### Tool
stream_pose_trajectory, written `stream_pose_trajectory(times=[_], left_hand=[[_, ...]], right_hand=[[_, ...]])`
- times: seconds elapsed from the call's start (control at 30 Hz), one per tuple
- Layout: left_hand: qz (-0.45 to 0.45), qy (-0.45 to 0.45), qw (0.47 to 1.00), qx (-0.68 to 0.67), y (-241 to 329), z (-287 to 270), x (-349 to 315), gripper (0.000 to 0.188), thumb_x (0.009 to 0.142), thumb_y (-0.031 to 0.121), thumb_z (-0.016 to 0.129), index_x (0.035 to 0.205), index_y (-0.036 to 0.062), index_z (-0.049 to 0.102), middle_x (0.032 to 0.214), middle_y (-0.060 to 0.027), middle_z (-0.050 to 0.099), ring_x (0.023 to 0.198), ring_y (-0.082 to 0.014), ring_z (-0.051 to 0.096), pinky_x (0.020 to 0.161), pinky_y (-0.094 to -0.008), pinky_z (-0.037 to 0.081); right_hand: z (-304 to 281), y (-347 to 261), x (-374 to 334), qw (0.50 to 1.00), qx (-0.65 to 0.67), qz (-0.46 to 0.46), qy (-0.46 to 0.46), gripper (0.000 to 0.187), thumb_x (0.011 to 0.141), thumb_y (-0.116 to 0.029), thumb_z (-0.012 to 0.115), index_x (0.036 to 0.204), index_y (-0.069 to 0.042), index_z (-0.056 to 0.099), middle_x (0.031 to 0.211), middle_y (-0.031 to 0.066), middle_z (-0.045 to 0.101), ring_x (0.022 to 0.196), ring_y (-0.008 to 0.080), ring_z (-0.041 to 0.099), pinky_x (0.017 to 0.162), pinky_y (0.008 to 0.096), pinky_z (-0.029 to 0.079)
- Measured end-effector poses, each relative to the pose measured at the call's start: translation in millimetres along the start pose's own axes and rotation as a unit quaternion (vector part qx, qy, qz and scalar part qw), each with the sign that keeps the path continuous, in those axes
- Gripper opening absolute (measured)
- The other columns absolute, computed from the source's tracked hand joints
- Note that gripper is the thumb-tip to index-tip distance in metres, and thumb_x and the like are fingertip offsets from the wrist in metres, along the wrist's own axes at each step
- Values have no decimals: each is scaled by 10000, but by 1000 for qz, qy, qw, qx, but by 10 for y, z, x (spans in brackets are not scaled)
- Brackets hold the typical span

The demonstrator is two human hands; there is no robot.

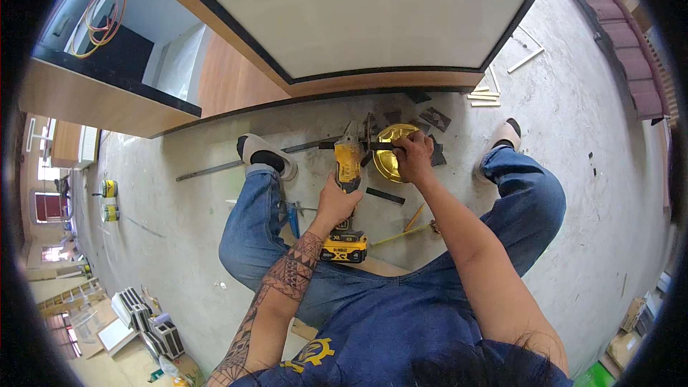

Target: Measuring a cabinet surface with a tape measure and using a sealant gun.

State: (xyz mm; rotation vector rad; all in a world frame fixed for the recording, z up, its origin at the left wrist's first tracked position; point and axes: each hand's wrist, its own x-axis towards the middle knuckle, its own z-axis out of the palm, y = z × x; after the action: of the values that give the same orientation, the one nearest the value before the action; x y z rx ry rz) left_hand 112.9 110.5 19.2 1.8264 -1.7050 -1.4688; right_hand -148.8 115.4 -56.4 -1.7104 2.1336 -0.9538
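Observation:
My left hand [335, 202] is wrapped round the body of a yellow and black cordless angle grinder [348, 160], whose battery [344, 249] points back toward me. The grinder's disc [368, 131] is at its far end, on the right side. My right hand [416, 156] is closed on a short dark strip [383, 146], which reaches left to near the disc. Under that hand lies a shiny gold round tin or lid [388, 170], partly covered by the hand and strip. Whether the strip touches the disc I cannot tell.
A long dark metal bar [215, 170] lies left on the concrete floor. Dark offcuts [436, 119] and a loose black strip [385, 196] lie around the tin. A wood-edged white cabinet [380, 11] stands ahead. My slippered feet flank the work. Blue-handled pliers [292, 220] are by my left leg.

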Motion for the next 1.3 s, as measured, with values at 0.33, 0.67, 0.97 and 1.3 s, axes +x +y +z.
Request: stream_pose_trajectory(times=[0.33,0.67,0.97,1.3], left_hand=[[-31,-17,999,16,70,-25,-30,777,800,309,808,1397,-82,499,1124,-272,764,1018,-381,780,915,-445,612],[11,32,998,51,281,-81,-156,826,802,292,798,1450,-99,467,1051,-257,770,904,-346,788,850,-427,623],[-27,4,1000,3,293,-79,-179,655,802,267,796,1320,-47,548,1046,-201,762,924,-305,779,861,-421,608],[-21,11,1000,12,249,-61,-153,703,807,256,795,1369,-67,521,975,-178,768,800,-262,776,790,-394,613]], right_hand=[[-11,35,10,1000,-5,1,-13,284,841,-165,825,1124,-187,822,1158,125,623,1187,341,581,1094,511,394],[15,42,21,1000,6,13,-20,287,847,-157,847,1124,-226,826,1205,132,620,1201,390,556,1093,525,406],[22,58,34,1000,-9,5,-12,298,826,-161,843,1115,-230,821,1202,135,625,1193,382,567,1061,509,409],[-8,19,28,1000,-13,5,-14,312,828,-151,835,1130,-229,825,1217,137,629,1195,384,573,1073,525,409]])
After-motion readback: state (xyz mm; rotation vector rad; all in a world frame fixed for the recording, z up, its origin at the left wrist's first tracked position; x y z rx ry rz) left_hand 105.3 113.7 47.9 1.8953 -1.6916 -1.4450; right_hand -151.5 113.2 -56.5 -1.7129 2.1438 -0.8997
